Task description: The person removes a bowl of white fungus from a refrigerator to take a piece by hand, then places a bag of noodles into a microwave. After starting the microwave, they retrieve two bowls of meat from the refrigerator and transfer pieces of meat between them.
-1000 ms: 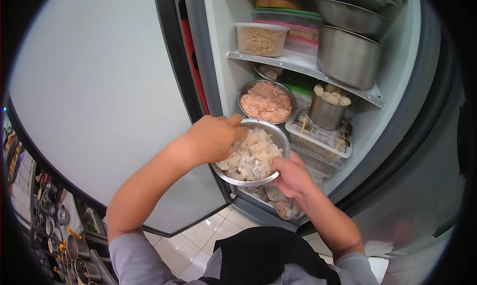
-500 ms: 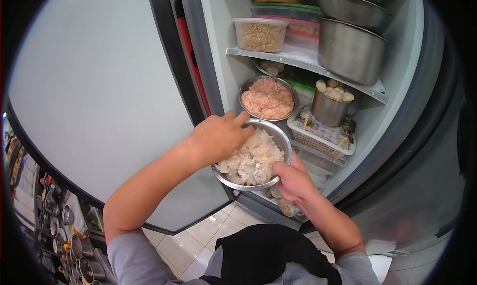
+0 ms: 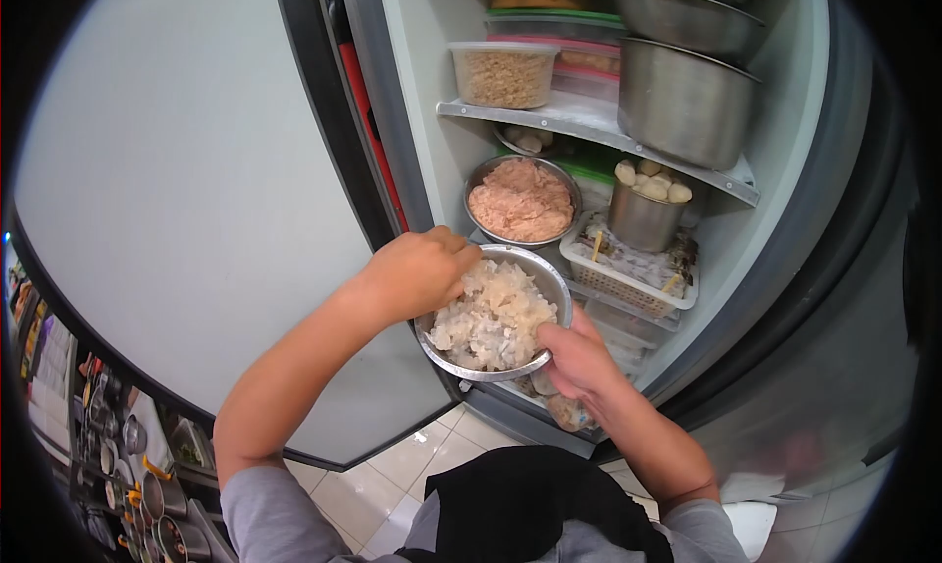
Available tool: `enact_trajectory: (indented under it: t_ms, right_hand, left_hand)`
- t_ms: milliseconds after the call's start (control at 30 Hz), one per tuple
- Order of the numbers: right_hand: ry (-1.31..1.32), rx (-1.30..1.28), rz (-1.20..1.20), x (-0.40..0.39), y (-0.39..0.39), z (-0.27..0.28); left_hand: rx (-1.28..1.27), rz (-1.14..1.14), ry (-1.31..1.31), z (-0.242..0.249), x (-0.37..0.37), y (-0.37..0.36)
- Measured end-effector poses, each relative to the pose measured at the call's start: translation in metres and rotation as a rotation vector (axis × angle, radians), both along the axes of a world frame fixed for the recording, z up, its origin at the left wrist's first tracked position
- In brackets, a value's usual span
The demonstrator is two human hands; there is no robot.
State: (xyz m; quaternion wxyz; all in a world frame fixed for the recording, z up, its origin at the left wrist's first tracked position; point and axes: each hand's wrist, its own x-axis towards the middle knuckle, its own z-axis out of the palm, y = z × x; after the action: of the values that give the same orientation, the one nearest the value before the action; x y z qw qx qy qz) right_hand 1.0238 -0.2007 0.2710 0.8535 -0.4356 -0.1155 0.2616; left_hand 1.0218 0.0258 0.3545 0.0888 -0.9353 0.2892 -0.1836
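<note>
A round metal bowl (image 3: 478,375) is held tilted in front of the open refrigerator. Inside lie pale, translucent, ragged pieces of food (image 3: 496,318), whose exact kind I cannot make out. My right hand (image 3: 581,357) grips the bowl's right side, thumb over the rim and the other fingers beneath. At the upper left, my left hand (image 3: 427,271) is closed over the rim, its curled fingers reaching in beside the food; its fingertips are partly hidden. Just beyond the bowl, on a lower shelf, sits another metal bowl (image 3: 471,210) heaped with pink minced meat (image 3: 522,202).
The refrigerator door (image 3: 186,190) stands open on the left. A metal pot (image 3: 643,217) of pale balls rests on a white basket (image 3: 628,290). Above, the metal shelf (image 3: 589,131) carries a tub of brown crumbs (image 3: 505,77) and large steel pots (image 3: 687,102). Tiled floor (image 3: 363,499) lies below.
My left hand has drawn back slightly to the left and its fingers have curled in at the rim. The bowl and my right hand have shifted only slightly.
</note>
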Motion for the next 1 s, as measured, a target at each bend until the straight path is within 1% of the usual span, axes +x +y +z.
enact_trajectory:
  t_ms: [33, 333, 467, 533, 567, 633, 667, 733, 867, 933, 1000]
  right_hand:
    - [0.005, 0.007, 0.001, 0.000, 0.000, -0.001]
    - [-0.005, 0.049, 0.011, -0.002, -0.001, -0.001]
    - [0.005, 0.054, 0.017, 0.000, -0.002, -0.004]
    - [0.010, 0.055, 0.019, 0.000, -0.003, -0.003]
    - [0.016, 0.056, 0.022, -0.001, -0.003, -0.003]
    - [0.021, 0.057, 0.042, -0.001, -0.005, -0.002]
    - [0.026, 0.057, 0.063, 0.000, -0.005, 0.000]
    - [0.040, 0.055, 0.061, -0.002, -0.005, 0.001]
    - [0.068, 0.028, 0.067, -0.003, -0.007, 0.005]
    - [0.064, 0.033, 0.070, -0.002, -0.007, 0.001]
    - [0.063, 0.041, 0.071, -0.002, -0.008, 0.000]
  left_hand:
    - [-0.047, -0.046, -0.026, -0.001, 0.000, 0.000]
    - [0.047, -0.054, -0.071, 0.000, 0.001, -0.004]
    - [0.005, -0.073, -0.063, 0.000, 0.001, -0.005]
    - [-0.169, -0.110, -0.026, 0.001, 0.001, -0.003]
    - [-0.168, -0.110, -0.027, 0.002, 0.001, -0.003]
    - [-0.296, -0.110, 0.034, 0.006, 0.000, -0.004]
    - [-0.295, -0.109, 0.031, 0.009, 0.000, -0.003]
    - [-0.441, -0.061, 0.148, 0.014, 0.001, 0.000]
    - [-0.485, -0.041, 0.198, 0.016, 0.002, 0.001]
    - [-0.547, -0.098, 0.179, 0.014, 0.003, 0.002]
    - [-0.580, -0.070, 0.198, 0.017, 0.003, 0.004]
